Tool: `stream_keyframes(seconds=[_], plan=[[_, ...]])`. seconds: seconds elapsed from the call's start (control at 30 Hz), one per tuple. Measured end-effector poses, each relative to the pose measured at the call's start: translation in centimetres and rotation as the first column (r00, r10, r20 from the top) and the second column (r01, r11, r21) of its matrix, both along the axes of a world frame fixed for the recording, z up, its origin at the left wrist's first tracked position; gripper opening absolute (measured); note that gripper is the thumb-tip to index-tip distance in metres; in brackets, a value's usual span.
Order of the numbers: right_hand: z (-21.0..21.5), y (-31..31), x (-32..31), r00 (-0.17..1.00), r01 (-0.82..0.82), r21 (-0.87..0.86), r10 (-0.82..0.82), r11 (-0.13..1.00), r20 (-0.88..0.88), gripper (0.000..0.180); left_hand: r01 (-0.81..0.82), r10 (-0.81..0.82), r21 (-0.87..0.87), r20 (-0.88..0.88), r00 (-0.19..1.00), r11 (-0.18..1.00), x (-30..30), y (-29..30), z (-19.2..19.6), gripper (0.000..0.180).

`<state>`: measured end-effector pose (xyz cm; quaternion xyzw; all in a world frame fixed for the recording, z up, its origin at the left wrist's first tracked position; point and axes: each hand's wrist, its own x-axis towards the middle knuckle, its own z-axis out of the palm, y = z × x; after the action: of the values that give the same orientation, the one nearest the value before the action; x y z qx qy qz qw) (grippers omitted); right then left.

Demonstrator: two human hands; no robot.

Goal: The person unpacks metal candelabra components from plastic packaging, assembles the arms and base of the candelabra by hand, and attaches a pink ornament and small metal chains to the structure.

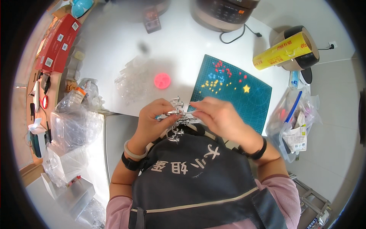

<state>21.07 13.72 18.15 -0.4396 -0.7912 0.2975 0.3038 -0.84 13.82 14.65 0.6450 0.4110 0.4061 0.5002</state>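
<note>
Landmark: I'm taking the green cutting mat (236, 91) as my reference; it lies on the white counter (179, 49) with its near edge just at the counter's front edge.
Held thing: a silver metal piece with curled arms and small cups (176, 120), hanging off the mat's near-left corner, out past the counter's front edge and above my dark apron (194, 179).
Left hand: my left hand (152, 122) is left of the mat's near corner, fingers (167, 108) curled shut around the metal piece from its left side.
Right hand: my right hand (217, 116) sits over the mat's near-left corner, fingertips pinched on the right end of the same piece.
Open room: I see bare counter left of the mat and beyond it, broken only by one pink round disc (162, 80) and a heap of clear plastic bags (133, 78) further left.
Edges: right of the mat the counter ends; a bag of odds and ends (295, 122) hangs just past that edge.
Count, on the mat: one yellow star (246, 88), plus clusters of tiny red, blue and yellow bits I can't count.
Count, beyond the mat: one cooker (225, 13), one yellow roll (282, 51) lying on one tape ring (305, 57).
Count, far left of the mat: two red boxes (57, 42).
Wrists: one pale band and one dark band on my left, one dark band on my right.
</note>
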Motion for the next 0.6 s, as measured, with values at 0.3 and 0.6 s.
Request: stream_keyframes(seconds=[0.3,0.6], plan=[[-0.5,-0.3,0.0,0.994,-0.099,0.185,0.087,0.978,0.071,0.011,-0.014,0.014,0.012,-0.032,0.999,1.000,0.3,-0.3,0.6,0.012],[-0.5,-0.6,-0.3,0.991,-0.082,0.282,0.050,0.956,0.121,0.008,-0.011,0.013,-0.048,0.040,0.999,0.999,0.1,-0.3,0.3,0.011]])
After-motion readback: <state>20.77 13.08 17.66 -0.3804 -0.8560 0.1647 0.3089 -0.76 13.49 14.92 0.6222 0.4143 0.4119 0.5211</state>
